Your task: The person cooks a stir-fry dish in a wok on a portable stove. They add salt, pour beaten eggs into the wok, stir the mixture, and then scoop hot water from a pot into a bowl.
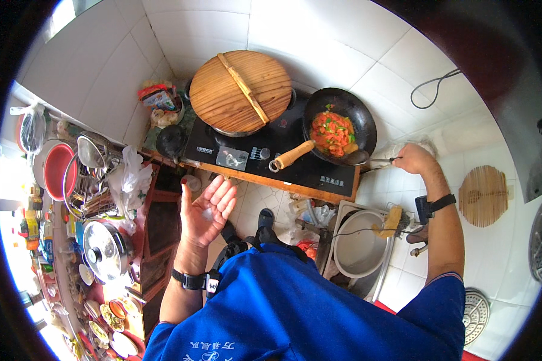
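My left hand (206, 212) is held palm up in front of the cooktop, its fingers stretched out. A small whitish patch shows on its palm; what it is I cannot make out. My right hand (414, 159) is closed round the dark handle end of a cooking spatula (376, 160). The spatula's head rests inside the black wok (367, 117), at its near right side. In the wok lies a red and green mix of cooked tomato and peppers (333, 133). The wok's wooden handle (295, 155) points toward the near left.
Left of the wok, a large pot with a round wooden lid (238, 90) stands on the black cooktop (214, 144). A sink with a pale basin (360, 243) is at the near right. Shelves with a red bowl (60, 171) and a glass-lidded pot (105, 251) line the left.
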